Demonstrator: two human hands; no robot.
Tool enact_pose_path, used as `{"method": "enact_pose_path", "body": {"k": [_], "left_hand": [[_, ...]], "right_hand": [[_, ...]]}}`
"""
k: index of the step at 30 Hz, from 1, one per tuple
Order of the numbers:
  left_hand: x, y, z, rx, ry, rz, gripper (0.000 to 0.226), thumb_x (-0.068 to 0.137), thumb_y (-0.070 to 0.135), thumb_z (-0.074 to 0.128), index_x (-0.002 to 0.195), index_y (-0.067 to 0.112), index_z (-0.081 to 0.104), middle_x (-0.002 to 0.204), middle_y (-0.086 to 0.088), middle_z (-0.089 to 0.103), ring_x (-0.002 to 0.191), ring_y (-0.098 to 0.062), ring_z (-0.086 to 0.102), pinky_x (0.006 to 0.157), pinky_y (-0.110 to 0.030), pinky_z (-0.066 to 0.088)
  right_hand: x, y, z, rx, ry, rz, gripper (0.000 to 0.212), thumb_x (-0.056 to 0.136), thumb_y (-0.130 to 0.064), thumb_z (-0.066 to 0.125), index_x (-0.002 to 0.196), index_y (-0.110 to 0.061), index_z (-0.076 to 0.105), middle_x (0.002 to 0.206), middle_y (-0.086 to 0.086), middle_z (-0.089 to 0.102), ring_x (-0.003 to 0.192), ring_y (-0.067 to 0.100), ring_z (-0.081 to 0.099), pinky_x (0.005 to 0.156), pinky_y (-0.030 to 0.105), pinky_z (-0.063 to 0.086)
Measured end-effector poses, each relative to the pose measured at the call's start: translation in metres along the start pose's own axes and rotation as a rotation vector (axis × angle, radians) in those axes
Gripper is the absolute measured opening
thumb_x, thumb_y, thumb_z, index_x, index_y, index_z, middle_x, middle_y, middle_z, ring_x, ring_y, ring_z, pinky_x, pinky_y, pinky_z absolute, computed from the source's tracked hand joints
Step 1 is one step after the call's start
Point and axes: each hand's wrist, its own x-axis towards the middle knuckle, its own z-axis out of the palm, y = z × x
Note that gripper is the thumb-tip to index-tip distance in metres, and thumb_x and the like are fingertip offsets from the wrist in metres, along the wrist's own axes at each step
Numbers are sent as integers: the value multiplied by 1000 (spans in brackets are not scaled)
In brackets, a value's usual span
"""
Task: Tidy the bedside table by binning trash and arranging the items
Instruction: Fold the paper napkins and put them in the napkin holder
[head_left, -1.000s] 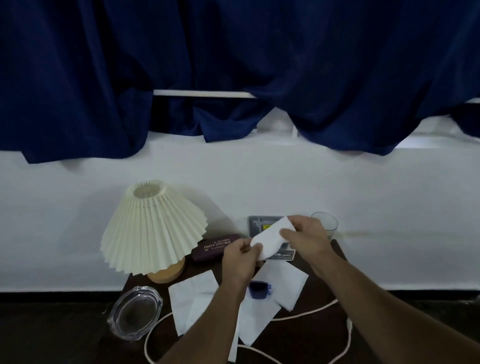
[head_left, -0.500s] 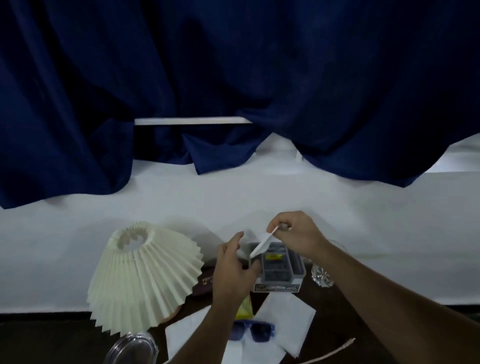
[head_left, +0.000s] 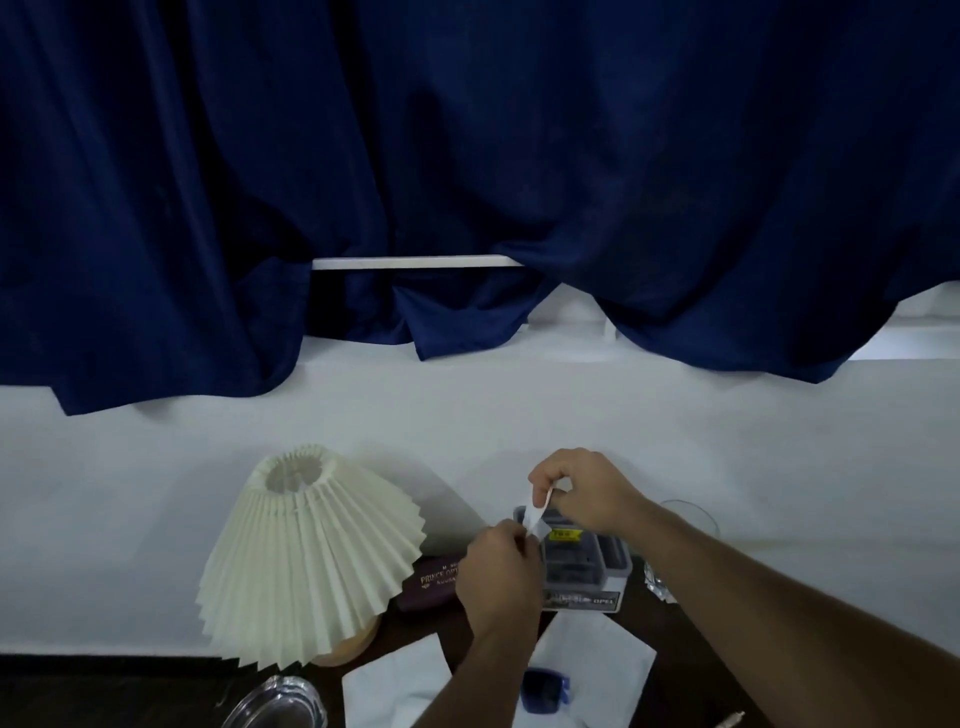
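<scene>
Both hands hold a small white paper scrap (head_left: 535, 513) up in the air, to the right of the lamp (head_left: 311, 561). The left hand (head_left: 496, 571) pinches its bottom end. The right hand (head_left: 584, 493) pinches its top. Each grip is tight on the scrap. White tissues (head_left: 395, 686) lie on the desk (head_left: 436, 621) right of the lamp.

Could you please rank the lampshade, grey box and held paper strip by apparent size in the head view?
1. lampshade, clearly largest
2. grey box, partly hidden
3. paper strip, pinched between left hand and right hand, smallest
</scene>
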Motion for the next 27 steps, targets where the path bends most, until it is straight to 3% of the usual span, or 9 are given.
{"method": "enact_pose_path", "body": {"k": [5,9,13,17,19,22,27], "left_hand": [[4,3,7,39,17,0,29,100,42,46,103,24,69,100,6,62,88,-15,64,67,-28,45],[4,2,5,67,60,-15,28,100,39,45,101,21,66,102,3,59,90,-19,63,65,-29,36],[3,1,5,46,115,-24,26,98,38,47,95,22,67,94,5,58,74,-15,52,60,-28,34],[4,-5,14,22,21,-19,27,95,43,49,96,25,69,92,6,62,80,-15,65,66,-29,50],[4,-7,17,10,-13,-22,26,93,44,51,97,26,69,92,6,64,82,-16,66,69,-32,54],[4,-6,15,20,-49,-13,28,90,46,51,94,25,68,91,4,62,84,-19,65,67,-32,49],[-1,-6,10,-77,-19,-5,38,82,64,51,97,30,57,94,9,59,86,-15,62,68,-32,45]], "right_hand": [[5,7,4,13,-24,-14,54,80,12,54,58,-36,64,125,-2,66,119,11,58,100,26,47],[15,10,10,56,-18,-64,58,77,14,56,58,-40,65,122,-6,67,111,5,60,90,18,47],[19,10,12,56,-15,-102,59,75,14,54,58,-42,64,120,-5,69,110,7,62,91,23,51],[14,10,12,-11,-87,-47,56,75,12,52,57,-40,63,121,-6,68,111,7,61,90,22,50],[10,12,13,-21,-113,-12,56,75,12,52,56,-40,63,119,-4,69,109,12,64,90,30,54],[7,15,16,-35,-124,28,57,74,10,52,51,-41,63,113,-1,72,102,18,68,89,40,58],[11,8,23,-77,-156,52,47,74,9,51,61,-31,72,110,1,74,103,19,68,89,39,58]]}}
